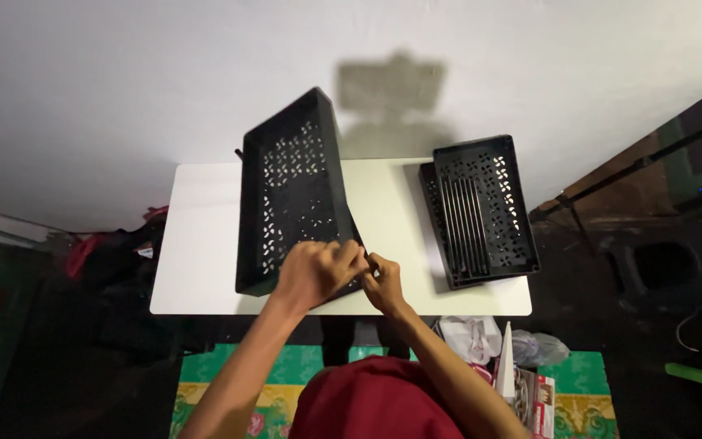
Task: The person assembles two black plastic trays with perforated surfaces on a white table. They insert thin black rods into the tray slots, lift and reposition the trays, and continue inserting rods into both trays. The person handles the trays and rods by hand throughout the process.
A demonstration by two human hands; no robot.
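red cloth fills the bottom edge nearest the camera, cut off by the frame, with a green and yellow patterned mat on the floor under it. both forearms reach up from there to the near edge of the white table. the left hand is curled closed over the near right corner of the big black tray, fingers wrapped on its rim. the right hand sits just beside it, touching the same corner, fingers pinched together; whether it grips the rim or some small part there is too hidden by the knuckles to tell. the big tray stands tilted, its near end at the hands and its far end lifted past the back edge of the table, so its perforated floor faces the camera. to the right, well apart from the hands, a smaller black tray lies on the table with a ribbed panel inside; it seems to rest on another piece, hard to make out. beyond is a pale wall with a shadow. the floor at both sides is dark and the clutter there is unclear.
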